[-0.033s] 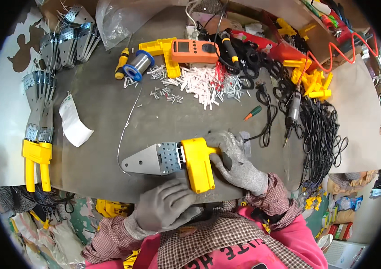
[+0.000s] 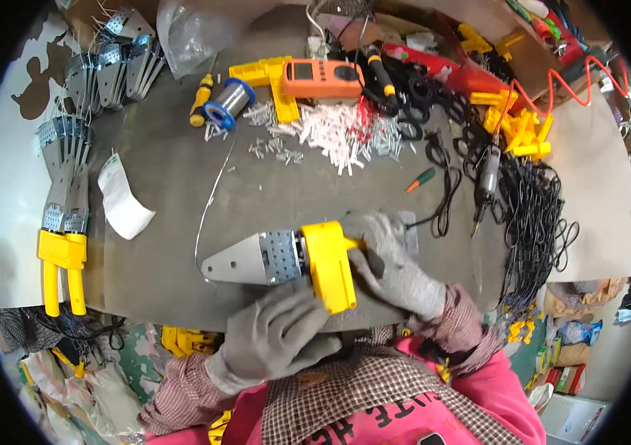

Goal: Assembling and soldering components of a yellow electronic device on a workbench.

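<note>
Plainly, both gloved hands were on the same tool: a yellow-handled pipe-welding iron [image 2: 315,259] lying flat near the front edge of the grey bench [image 2: 182,185], its perforated metal blade [image 2: 252,261] pointing to the person's left. The right hand [image 2: 393,259] had its grip closed over the rear of the yellow housing, fingers curled across the top. The left hand [image 2: 278,334] lay below and against the housing's lower end, fingers bent; whether that grip was truly clenched on the plastic or only pressing against it, I could not tell.

To my eye the work called for steadiness rather than force. The housing seemed best held from both sides so it could not twist, with the blade kept flat on the bench. A thin wire [image 2: 211,204] curved just beside the blade's tip and might have snagged if the tool slid leftward.

Further off, a heap of small white pieces [image 2: 337,133] lay spread across the middle of the bench, with an orange meter [image 2: 323,78] and a spool of solder wire [image 2: 228,100] behind them. More finished irons [image 2: 63,222] lay stacked at the left, well apart, and black cables [image 2: 530,215] trailed at the right.
</note>
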`<state>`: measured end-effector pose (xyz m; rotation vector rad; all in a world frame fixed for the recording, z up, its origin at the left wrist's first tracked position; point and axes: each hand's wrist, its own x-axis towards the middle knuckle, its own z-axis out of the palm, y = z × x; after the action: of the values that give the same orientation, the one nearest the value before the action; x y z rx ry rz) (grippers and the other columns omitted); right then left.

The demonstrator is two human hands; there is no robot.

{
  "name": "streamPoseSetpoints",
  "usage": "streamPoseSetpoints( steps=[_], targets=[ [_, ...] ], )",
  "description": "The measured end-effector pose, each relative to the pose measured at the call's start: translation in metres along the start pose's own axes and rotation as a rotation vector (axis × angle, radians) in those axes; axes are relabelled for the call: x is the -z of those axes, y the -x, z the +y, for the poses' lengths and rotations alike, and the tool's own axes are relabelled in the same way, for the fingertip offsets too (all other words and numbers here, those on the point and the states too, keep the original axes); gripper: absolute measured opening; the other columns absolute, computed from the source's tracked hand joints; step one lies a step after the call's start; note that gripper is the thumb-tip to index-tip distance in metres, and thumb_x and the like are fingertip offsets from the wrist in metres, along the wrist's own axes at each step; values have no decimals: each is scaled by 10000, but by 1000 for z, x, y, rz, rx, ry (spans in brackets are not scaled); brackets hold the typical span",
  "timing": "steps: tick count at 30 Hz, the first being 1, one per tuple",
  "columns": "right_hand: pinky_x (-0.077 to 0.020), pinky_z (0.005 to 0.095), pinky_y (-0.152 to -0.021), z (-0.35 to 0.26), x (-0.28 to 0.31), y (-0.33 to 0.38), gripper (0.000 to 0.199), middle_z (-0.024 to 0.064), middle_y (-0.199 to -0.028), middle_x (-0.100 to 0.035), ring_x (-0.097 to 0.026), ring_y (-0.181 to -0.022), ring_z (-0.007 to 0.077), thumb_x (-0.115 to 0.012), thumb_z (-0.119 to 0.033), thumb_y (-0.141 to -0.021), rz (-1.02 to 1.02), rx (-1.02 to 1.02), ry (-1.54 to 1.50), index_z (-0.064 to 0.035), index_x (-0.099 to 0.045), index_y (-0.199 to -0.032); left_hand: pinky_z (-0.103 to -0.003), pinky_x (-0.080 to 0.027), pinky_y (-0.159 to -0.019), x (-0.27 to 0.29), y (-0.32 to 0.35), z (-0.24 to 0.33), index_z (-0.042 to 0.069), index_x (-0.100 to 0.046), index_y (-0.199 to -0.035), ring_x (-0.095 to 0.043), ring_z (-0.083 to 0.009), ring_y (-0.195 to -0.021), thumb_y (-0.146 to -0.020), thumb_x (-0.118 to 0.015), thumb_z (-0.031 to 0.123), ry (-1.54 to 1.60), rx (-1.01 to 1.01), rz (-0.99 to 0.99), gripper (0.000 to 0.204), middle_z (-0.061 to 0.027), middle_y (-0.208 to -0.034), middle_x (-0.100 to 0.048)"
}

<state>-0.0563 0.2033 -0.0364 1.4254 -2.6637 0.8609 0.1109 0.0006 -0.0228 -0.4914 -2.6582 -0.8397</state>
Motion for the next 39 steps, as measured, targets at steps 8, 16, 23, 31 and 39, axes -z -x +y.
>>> streamPoseSetpoints(
  steps=[8,16,23,31,39],
  targets=[
    [-535,470,-663,31,29,-50,246,198,-816,-677,-668,-756,401,-604,-285,-943,-210,-91,3,-53,-663,-1001,-510,-371,-1066,5,-40,6,81,-578,-1283,-519,-290,-1261,-701,-819,420,-101,93,-31,715,-119,-1388,-539],
    [-538,470,-812,33,25,-60,269,218,-964,-683,-664,-909,393,-597,-236,-925,-265,-63,-117,-50,-661,-1108,-490,-419,-1029,22,-106,-46,19,-566,-1283,-606,-360,-1159,-867,-664,449,-93,357,-8,607,-204,-1207,-651],
    [-537,428,-841,11,-32,-185,245,244,-978,-667,-666,-959,353,-570,-106,-904,-120,172,14,-46,-667,-1122,-446,-518,-849,30,-149,-155,66,-648,-1080,-661,-367,-996,-840,-712,312,-284,782,-75,350,-163,-1054,-695],
    [-547,450,-779,23,-23,-196,174,203,-883,-684,-676,-850,369,-656,-139,-857,-72,101,118,-45,-680,-1001,-472,-517,-811,24,-149,-147,84,-675,-928,-658,-374,-940,-821,-646,146,-220,649,57,127,-174,-983,-674],
    [-531,371,-733,-17,52,-72,161,149,-872,-642,-649,-797,297,-635,-51,-836,-145,-13,-502,-38,-635,-996,-467,-403,-1014,35,-74,-52,69,-578,-951,-545,-369,-1146,-784,-710,89,68,165,-35,214,-134,-1132,-610]
  ],
)
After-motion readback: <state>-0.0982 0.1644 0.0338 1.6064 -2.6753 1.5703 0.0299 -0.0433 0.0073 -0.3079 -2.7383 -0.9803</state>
